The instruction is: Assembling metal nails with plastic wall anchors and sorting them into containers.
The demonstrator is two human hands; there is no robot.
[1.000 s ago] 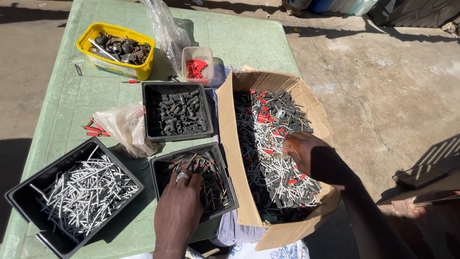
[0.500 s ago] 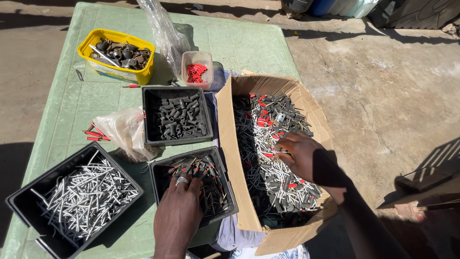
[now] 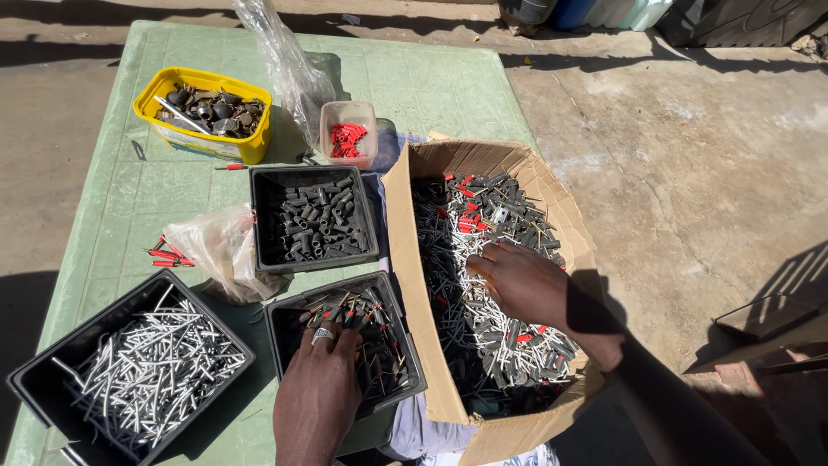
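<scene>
My left hand (image 3: 321,380), with a ring on one finger, rests fingers-down in a black tray (image 3: 407,381) of dark pins with red and metal tips. My right hand (image 3: 520,282) lies palm down inside a cardboard box (image 3: 404,250), its fingers curled among mixed white, grey and red small parts (image 3: 483,216). Whether either hand pinches a piece is hidden by the fingers.
A black tray of silver pins (image 3: 138,367) stands at the near left, and a black tray of dark sleeves (image 3: 312,217) in the middle. A yellow tub of metal parts (image 3: 203,112), a clear cup of red caps (image 3: 348,134) and plastic bags (image 3: 220,246) sit on the green table (image 3: 431,82).
My right hand has slid a little toward the left inside the box. My left hand stays in the tray of dark pins.
</scene>
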